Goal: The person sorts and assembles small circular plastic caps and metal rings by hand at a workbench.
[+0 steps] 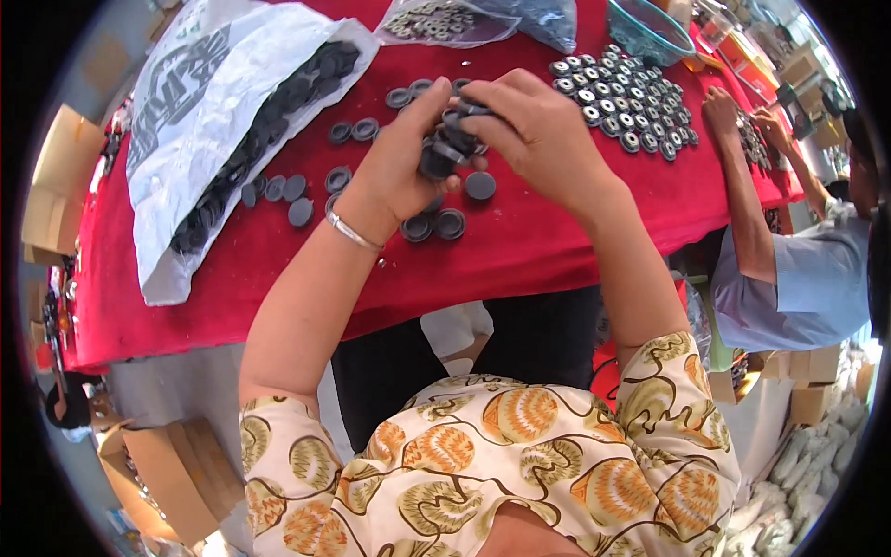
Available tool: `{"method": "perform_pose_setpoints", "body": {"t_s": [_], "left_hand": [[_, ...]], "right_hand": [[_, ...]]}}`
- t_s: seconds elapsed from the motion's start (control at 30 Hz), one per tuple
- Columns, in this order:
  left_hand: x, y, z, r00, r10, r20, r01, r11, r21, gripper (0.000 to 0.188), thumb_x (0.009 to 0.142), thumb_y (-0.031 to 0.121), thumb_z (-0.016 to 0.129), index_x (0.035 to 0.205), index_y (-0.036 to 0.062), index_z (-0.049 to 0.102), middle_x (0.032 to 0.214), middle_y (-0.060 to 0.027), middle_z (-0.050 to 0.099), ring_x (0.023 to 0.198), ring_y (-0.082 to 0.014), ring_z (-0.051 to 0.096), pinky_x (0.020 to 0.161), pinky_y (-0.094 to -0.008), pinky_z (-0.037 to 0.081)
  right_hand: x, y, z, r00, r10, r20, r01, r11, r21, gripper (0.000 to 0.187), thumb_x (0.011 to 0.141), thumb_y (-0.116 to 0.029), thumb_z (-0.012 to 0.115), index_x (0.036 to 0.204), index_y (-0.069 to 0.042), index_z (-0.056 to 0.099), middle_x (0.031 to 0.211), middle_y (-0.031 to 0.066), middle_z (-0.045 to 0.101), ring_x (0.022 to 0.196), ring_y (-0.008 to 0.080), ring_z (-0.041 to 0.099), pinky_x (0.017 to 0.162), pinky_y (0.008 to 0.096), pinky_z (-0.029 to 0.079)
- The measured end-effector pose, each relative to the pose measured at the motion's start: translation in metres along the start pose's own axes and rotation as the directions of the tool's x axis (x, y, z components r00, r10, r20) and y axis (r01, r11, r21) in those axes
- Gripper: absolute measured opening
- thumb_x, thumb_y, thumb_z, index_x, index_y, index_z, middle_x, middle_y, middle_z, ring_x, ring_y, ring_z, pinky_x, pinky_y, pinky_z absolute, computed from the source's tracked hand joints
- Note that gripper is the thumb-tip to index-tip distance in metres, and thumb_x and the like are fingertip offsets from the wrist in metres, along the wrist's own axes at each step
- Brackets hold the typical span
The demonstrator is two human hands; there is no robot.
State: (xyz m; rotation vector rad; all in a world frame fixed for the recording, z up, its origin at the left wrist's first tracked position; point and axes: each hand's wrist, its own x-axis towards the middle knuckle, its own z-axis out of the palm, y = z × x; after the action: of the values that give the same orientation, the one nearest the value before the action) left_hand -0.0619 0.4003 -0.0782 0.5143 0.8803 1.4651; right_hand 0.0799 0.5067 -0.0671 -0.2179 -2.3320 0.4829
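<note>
Over the red-covered table, my left hand (406, 153) cups a small heap of dark grey round plastic caps (438, 160). My right hand (529, 125) reaches in from the other side, its fingers closed on a cap at the top of that heap. Several loose caps lie on the cloth around my hands, among them one flat side up (480, 186) and one showing its hollow side (449, 224). Left of my hands, a white plastic sack (195, 102) lies on its side, its mouth full of the same caps. My fingers partly hide the held caps.
Right of my hands stand rows of round black parts with pale centres (626, 107). Behind are a clear bag of small rings (445, 20) and a teal basket (650, 37). A co-worker (789, 260) handles small parts at the right. Cardboard boxes (172, 473) stand on the floor.
</note>
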Motion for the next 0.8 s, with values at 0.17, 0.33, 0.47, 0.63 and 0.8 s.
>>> {"method": "perform_pose_setpoints", "body": {"t_s": [0.17, 0.33, 0.47, 0.63, 0.8], "left_hand": [[0.013, -0.016, 0.008, 0.995, -0.032, -0.092, 0.034, 0.999, 0.017, 0.027, 0.09, 0.032, 0.058, 0.107, 0.0105, 0.057, 0.083, -0.0038, 0.061, 0.062, -0.0143, 0.06, 0.038, -0.0175, 0.037], [0.036, -0.014, 0.03, 0.997, -0.024, -0.073, 0.025, 1.0, 0.012, 0.025, 0.087, 0.028, 0.059, 0.104, 0.0098, 0.056, 0.084, -0.0059, 0.062, 0.061, -0.0122, 0.059, 0.038, -0.0173, 0.037], [0.08, 0.007, 0.052, 0.977, 0.193, -0.085, -0.159, 0.94, 0.303, 0.026, 0.088, 0.027, 0.058, 0.105, 0.0078, 0.056, 0.088, -0.0097, 0.064, 0.059, -0.0128, 0.059, 0.037, -0.0183, 0.039], [0.184, 0.032, 0.105, 0.946, 0.323, -0.008, -0.253, 0.756, 0.604, 0.027, 0.082, 0.023, 0.065, 0.101, 0.0062, 0.059, 0.082, -0.0049, 0.062, 0.059, -0.0107, 0.057, 0.041, -0.0219, 0.039], [0.311, 0.045, 0.162, 0.873, 0.439, 0.214, -0.415, 0.434, 0.8, 0.028, 0.085, 0.025, 0.064, 0.106, 0.0071, 0.061, 0.086, -0.002, 0.063, 0.064, -0.0091, 0.056, 0.05, -0.0225, 0.041]], "right_hand": [[-0.009, 0.013, -0.01, 0.999, 0.008, 0.047, -0.014, 0.989, 0.148, 0.039, 0.081, -0.014, 0.069, 0.117, -0.001, 0.058, 0.098, 0.0151, 0.059, 0.086, 0.0285, 0.062, 0.074, 0.0336, 0.05], [-0.036, 0.037, -0.037, 0.978, 0.211, -0.003, -0.191, 0.892, 0.41, 0.048, 0.08, -0.014, 0.071, 0.123, -0.002, 0.054, 0.101, 0.0134, 0.06, 0.089, 0.0252, 0.062, 0.076, 0.0329, 0.05], [-0.083, 0.067, -0.052, 0.971, 0.239, -0.006, -0.238, 0.969, 0.061, 0.037, 0.08, -0.012, 0.069, 0.114, -0.002, 0.057, 0.102, 0.013, 0.06, 0.088, 0.0296, 0.061, 0.076, 0.0352, 0.05], [-0.115, 0.078, -0.054, 0.98, 0.185, 0.077, -0.184, 0.983, -0.021, 0.027, 0.078, -0.011, 0.067, 0.103, -0.004, 0.06, 0.103, 0.0121, 0.059, 0.089, 0.0305, 0.059, 0.077, 0.0377, 0.047], [-0.118, 0.077, -0.057, 0.979, 0.167, 0.114, -0.162, 0.985, -0.053, 0.026, 0.078, -0.014, 0.066, 0.101, -0.006, 0.061, 0.105, 0.0097, 0.057, 0.091, 0.0251, 0.055, 0.077, 0.0368, 0.043]]}}
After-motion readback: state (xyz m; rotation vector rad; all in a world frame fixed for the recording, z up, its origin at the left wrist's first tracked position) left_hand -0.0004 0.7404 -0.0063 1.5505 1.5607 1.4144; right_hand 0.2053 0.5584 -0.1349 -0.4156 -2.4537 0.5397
